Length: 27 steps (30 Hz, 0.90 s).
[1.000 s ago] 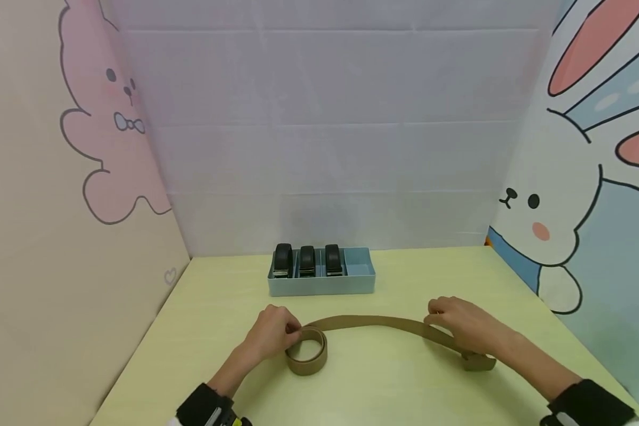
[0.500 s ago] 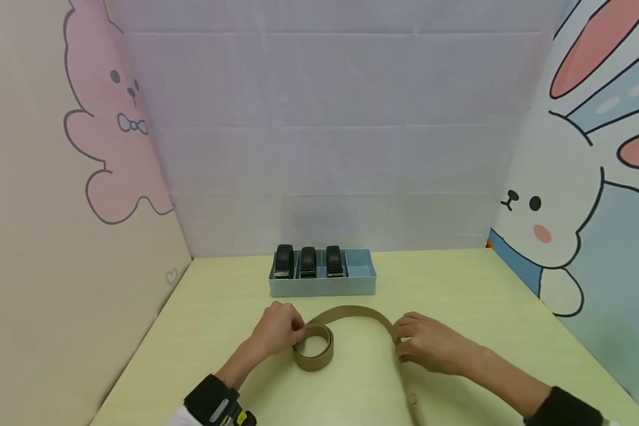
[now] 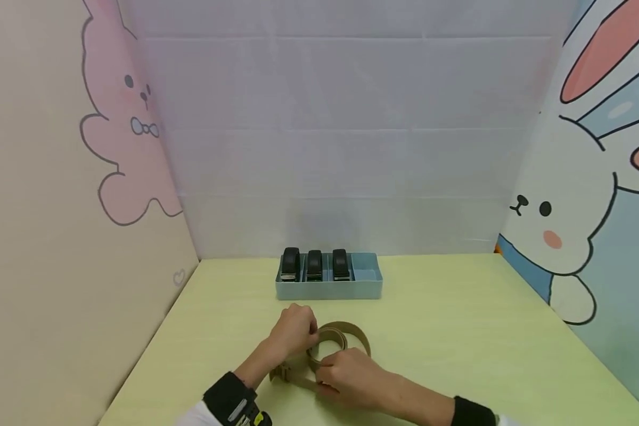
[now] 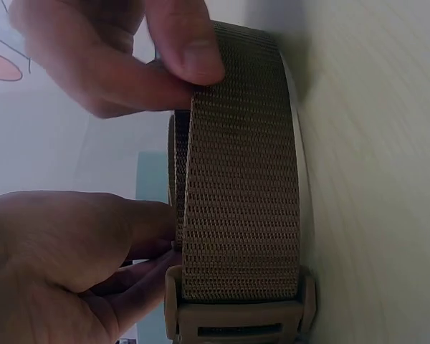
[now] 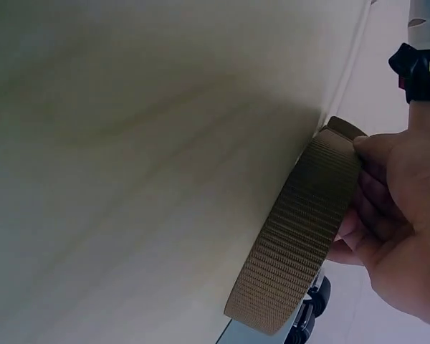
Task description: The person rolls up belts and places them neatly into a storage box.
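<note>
A tan webbing belt (image 3: 354, 329) stands on edge on the table, partly rolled into a coil with a looser turn round it. My left hand (image 3: 295, 328) pinches the coil's left side. My right hand (image 3: 357, 378) grips the free end in front of the coil. A tan buckle (image 3: 282, 371) sits on that end, left of the right hand. In the left wrist view, the right thumb (image 4: 193, 61) presses on the belt above the buckle (image 4: 236, 319), with the left hand (image 4: 64, 265) behind. The right wrist view shows the left hand (image 5: 408, 201) beside the belt (image 5: 294, 236).
A light blue compartment box (image 3: 327, 290) stands at the back of the pale yellow table (image 3: 458, 331). Several black rolled items that look like belts (image 3: 315, 265) stand in its left compartments. Printed panels (image 3: 570, 236) enclose the table on both sides.
My right hand has carried the belt's free end from far right, leftward and round the front of the coil. The buckle now lies at the left. My left hand has stayed at the coil.
</note>
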### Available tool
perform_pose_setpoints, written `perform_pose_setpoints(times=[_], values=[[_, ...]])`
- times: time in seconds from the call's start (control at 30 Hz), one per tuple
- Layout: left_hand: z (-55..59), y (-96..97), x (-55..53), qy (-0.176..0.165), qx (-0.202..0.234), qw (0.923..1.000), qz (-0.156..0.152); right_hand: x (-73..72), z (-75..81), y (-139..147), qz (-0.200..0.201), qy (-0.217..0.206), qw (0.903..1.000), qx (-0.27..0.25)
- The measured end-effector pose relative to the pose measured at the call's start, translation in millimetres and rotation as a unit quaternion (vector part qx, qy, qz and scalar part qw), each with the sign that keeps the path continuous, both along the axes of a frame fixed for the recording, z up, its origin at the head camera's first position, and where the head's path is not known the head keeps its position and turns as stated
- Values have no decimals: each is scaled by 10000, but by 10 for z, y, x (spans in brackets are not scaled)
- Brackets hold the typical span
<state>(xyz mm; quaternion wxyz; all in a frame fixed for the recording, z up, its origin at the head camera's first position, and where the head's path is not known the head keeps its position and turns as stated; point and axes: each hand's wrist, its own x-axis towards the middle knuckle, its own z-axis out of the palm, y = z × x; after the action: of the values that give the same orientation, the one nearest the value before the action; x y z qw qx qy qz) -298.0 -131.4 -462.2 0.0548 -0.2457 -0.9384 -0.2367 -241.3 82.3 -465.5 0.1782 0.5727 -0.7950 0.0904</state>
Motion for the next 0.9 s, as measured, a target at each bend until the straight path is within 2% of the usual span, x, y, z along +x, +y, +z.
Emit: perform_pose_setpoints(times=[0.1, 0.2, 0.27, 0.37, 0.43, 0.53, 0.7, 0.9], values=[[-14, 24, 31, 23, -46, 10000, -27, -34, 37, 76, 81, -412, 9991, -65], [-9, 26, 62, 35, -57, 10000, -13, -112, 129, 304, -39, -727, 9972, 143], [4, 23, 79, 5, -44, 10000, -16, -184, 168, 481, -200, -477, 9980, 367], [31, 22, 98, -43, 31, 10000, -83, -308, 180, 714, -297, 243, 9977, 554], [45, 24, 108, -53, 48, 9999, -97, -379, 152, 819, -207, 645, 9963, 524], [62, 31, 119, -47, 27, 10000, -65, -430, 107, 894, 35, 832, 9961, 293], [78, 53, 112, -47, -9, 10000, 38, -392, 71, 848, 275, 559, 9981, 12], [51, 74, 118, 16, 5, 9998, 196, -219, 37, 620, 254, 194, 9988, -359]])
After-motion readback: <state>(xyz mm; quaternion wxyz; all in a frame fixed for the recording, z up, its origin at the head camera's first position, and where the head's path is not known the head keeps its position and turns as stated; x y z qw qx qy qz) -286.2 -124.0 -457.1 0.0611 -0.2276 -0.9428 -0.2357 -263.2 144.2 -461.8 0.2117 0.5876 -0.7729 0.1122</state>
